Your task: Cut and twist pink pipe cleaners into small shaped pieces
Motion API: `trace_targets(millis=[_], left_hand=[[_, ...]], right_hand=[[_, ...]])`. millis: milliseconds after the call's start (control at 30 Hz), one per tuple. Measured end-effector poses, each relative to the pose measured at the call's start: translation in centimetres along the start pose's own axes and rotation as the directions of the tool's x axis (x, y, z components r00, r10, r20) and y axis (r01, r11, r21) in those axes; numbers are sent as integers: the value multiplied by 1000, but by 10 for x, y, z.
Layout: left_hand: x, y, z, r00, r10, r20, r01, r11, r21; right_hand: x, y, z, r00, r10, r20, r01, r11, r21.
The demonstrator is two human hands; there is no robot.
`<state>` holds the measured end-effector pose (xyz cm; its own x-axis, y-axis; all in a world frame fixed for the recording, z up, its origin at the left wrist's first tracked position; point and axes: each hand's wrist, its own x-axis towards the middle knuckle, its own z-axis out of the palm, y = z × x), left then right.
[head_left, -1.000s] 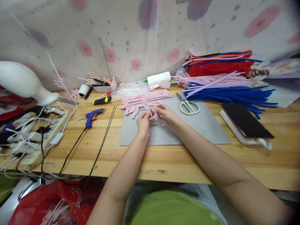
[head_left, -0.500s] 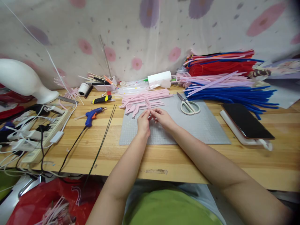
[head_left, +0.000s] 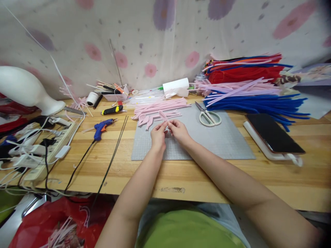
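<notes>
My left hand (head_left: 158, 136) and my right hand (head_left: 178, 130) meet over the grey cutting mat (head_left: 222, 141), both pinched on a pink pipe cleaner loop (head_left: 163, 116) that sticks up between the fingertips. Just beyond them lies a heap of pink pipe cleaners (head_left: 160, 106), some bent into petal shapes (head_left: 144, 120). White-handled scissors (head_left: 209, 116) rest on the mat to the right of my hands.
Stacks of red, pink and blue pipe cleaners (head_left: 248, 89) fill the back right. A black phone (head_left: 274, 133) lies at right. A blue glue gun (head_left: 102, 125), thin wires (head_left: 115, 155), a power strip (head_left: 43, 148) and a white mannequin form (head_left: 23, 89) sit at left.
My hands have drawn closer together on the pink loop, with the right hand shifting slightly left and toward me. Nothing else on the table has moved.
</notes>
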<state>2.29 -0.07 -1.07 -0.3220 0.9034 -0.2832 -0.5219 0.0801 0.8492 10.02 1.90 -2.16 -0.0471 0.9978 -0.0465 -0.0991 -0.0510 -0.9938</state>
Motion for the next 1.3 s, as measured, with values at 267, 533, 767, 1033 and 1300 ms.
trace_targets(millis=[267, 533, 767, 1033, 1300], left_hand=[[-3, 4, 0, 997, -58, 41, 60, 997, -39], [0, 4, -6, 967, 183, 177, -215, 959, 182], [4, 2, -10, 932, 123, 341, -277, 849, 449], [0, 0, -7, 948, 103, 302, -209, 915, 344], [6, -9, -8, 949, 209, 238, -288, 881, 376]], right_hand=[[-3, -11, -9, 972, 130, 194, -171, 963, 208], [3, -23, -24, 956, 101, 276, -93, 995, -42], [6, -40, -35, 948, -68, 312, 129, 975, -179], [9, -38, -37, 983, -23, 180, 50, 988, -147], [9, -34, -29, 994, -83, 66, 94, 979, -183]])
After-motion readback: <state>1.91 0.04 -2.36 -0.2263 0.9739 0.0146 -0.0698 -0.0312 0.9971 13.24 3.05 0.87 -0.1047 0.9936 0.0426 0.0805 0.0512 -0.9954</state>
